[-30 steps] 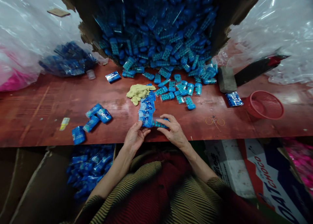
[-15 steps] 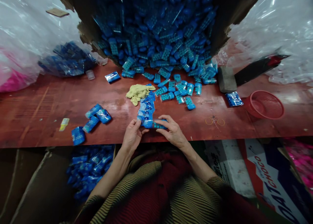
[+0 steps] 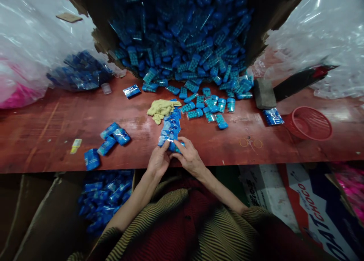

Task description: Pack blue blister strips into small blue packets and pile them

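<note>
The left hand (image 3: 158, 161) and the right hand (image 3: 190, 159) meet at the near edge of the red-brown wooden table (image 3: 42, 128), fingers curled together around a small blue plastic packet (image 3: 173, 145). Both hands pinch this packet, which sits at the near end of a row of glossy blue sachets (image 3: 170, 125) running away from the person across the table. At the far end of that row, touching it, lies a crumpled yellow cloth (image 3: 160, 108). Beyond the cloth, a heap of blue blister packs (image 3: 187, 44) spills onto the table from a torn brown cardboard box (image 3: 273, 10). Left of the row, well apart from it, lie a few loose blue packets (image 3: 109, 139). Far right of the row stands a small red plastic basket (image 3: 309, 122), with a grey block (image 3: 264, 93) beyond it. Below the table edge, left of the hands, an open carton holds more blue packets (image 3: 105, 196).
</note>
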`<state>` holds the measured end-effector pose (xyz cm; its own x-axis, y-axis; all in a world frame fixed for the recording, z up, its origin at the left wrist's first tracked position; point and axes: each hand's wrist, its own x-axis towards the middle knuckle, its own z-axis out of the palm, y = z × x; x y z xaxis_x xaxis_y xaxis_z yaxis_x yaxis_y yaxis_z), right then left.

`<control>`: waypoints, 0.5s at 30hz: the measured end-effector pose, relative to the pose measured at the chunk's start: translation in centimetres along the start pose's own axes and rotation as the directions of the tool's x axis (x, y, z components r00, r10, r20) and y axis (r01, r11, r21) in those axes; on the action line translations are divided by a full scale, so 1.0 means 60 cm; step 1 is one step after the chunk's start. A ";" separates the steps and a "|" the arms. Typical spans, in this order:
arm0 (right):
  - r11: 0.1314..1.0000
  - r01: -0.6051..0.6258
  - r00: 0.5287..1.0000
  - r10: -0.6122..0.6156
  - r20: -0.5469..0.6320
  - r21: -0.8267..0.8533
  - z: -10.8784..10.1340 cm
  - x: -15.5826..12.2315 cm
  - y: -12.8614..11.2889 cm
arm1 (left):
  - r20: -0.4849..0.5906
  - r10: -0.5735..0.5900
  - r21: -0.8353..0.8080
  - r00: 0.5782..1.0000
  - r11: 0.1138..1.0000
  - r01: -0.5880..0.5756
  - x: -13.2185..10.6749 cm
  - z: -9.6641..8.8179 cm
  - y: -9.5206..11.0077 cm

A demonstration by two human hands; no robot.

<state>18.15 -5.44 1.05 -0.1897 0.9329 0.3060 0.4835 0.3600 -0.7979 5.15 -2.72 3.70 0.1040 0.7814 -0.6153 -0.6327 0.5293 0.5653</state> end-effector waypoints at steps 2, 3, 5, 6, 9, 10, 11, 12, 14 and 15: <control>0.990 -0.015 0.999 0.010 0.035 0.140 -0.006 0.000 -0.006 | -0.010 -0.020 -0.009 1.000 1.000 0.020 0.003 -0.004 0.003; 0.976 -0.034 0.998 0.024 0.050 0.216 -0.011 0.001 -0.009 | -0.012 -0.028 -0.016 1.000 0.999 0.028 0.004 -0.006 0.005; 0.936 -0.090 0.996 0.077 0.051 0.341 -0.019 0.003 -0.011 | -0.010 -0.048 -0.028 0.999 0.998 0.048 0.007 -0.008 0.007; 0.917 -0.117 0.993 0.114 0.029 0.380 -0.021 0.003 -0.011 | -0.009 -0.059 -0.027 0.998 0.998 0.059 0.008 -0.007 0.008; 0.910 -0.157 0.977 0.200 -0.074 0.385 -0.015 0.001 -0.011 | -0.026 -0.082 -0.010 0.996 0.997 0.082 0.008 -0.005 0.007; 0.922 -0.152 0.974 0.201 -0.103 0.357 -0.011 0.000 -0.012 | -0.028 -0.084 -0.007 0.996 0.996 0.083 0.008 -0.004 0.007; 0.934 -0.143 0.974 0.192 -0.122 0.328 -0.007 -0.001 -0.013 | -0.024 -0.083 -0.004 0.996 0.997 0.083 0.008 -0.004 0.006; 0.941 -0.134 0.974 0.182 -0.131 0.309 -0.004 -0.001 -0.015 | -0.010 -0.082 -0.001 0.997 0.997 0.082 0.008 -0.005 0.006; 0.928 -0.144 0.972 0.197 -0.126 0.342 0.000 0.000 -0.017 | 0.048 -0.085 0.018 0.995 0.996 0.084 0.009 -0.008 0.007; 0.907 -0.165 0.969 0.222 -0.107 0.388 0.000 0.001 -0.018 | 0.089 -0.092 0.032 0.992 0.995 0.089 0.010 -0.010 0.009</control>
<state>17.60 -5.76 1.93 0.0143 0.9845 0.1751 0.1383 0.1715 -0.9754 4.41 -2.19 3.29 0.2296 0.7559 -0.6131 -0.5959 0.6072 0.5256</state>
